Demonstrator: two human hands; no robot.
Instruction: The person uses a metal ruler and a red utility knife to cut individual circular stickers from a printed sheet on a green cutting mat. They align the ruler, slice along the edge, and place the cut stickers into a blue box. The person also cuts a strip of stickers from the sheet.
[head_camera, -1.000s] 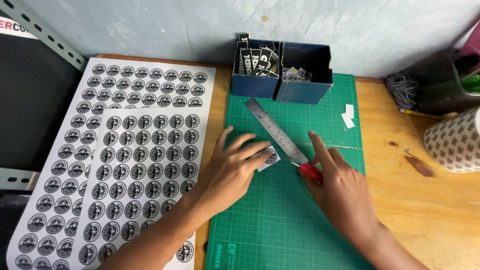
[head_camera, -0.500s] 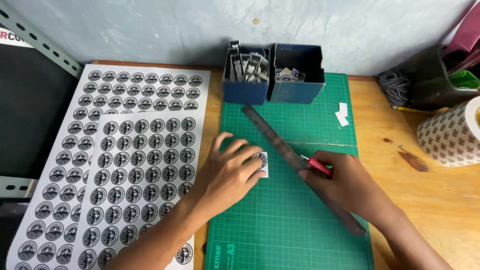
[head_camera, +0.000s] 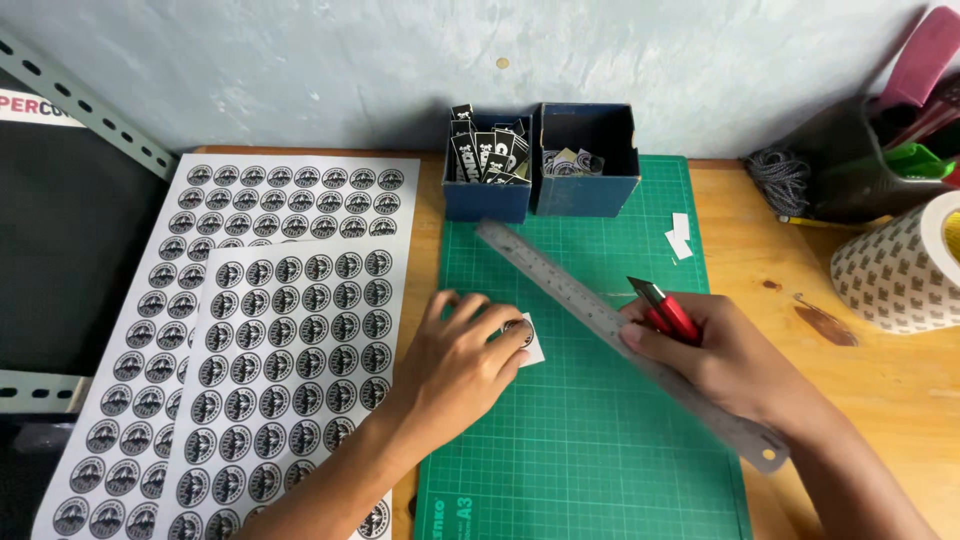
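The left hand (head_camera: 455, 365) presses its fingers flat on a small white cut sticker piece (head_camera: 527, 343) near the green cutting mat's (head_camera: 590, 450) left edge, pinning it. The right hand (head_camera: 725, 355), fingers closed around a red utility knife (head_camera: 665, 312), rests on the long steel ruler (head_camera: 610, 325) lying diagonally across the mat, steadying it.

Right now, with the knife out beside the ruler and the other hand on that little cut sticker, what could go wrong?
1. The right hand holds the red knife with its tip exposed, close to the left hand; a slip could nick a finger.
2. The ruler lies loose and slanted on the green mat; it might slide under a cut.
3. The small sticker is pinned only by fingertips and could shift.
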